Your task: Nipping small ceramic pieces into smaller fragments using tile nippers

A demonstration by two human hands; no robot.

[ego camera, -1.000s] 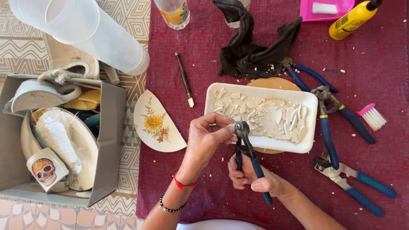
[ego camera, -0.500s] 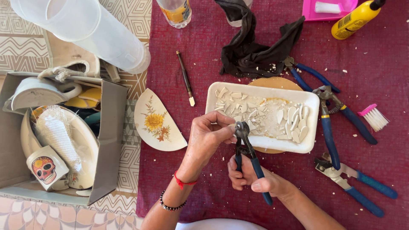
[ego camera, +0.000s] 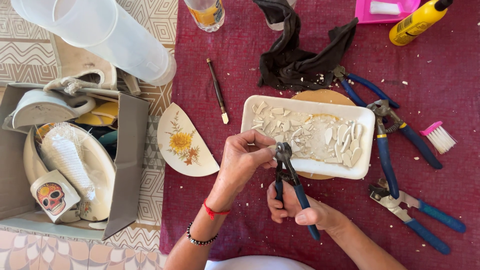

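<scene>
Red cloth covers the table. Right hand squeezes blue nippers, wheels up. Left hand pinches a small shard, mostly hidden by fingertips, at the wheels, over the white tray's near rim.

Right hand: wrapped around the blue handles of the nippers, head pointing away from the person.
Left hand: just left of the nipper head, fingertips pinched at it; what they hold is too small to tell.
Tray: white, just beyond both hands, holding pale tile chips.
Half plate: flowered, left of the left hand, on the red bench cloth.
Spare pliers: right of the tray.
</scene>
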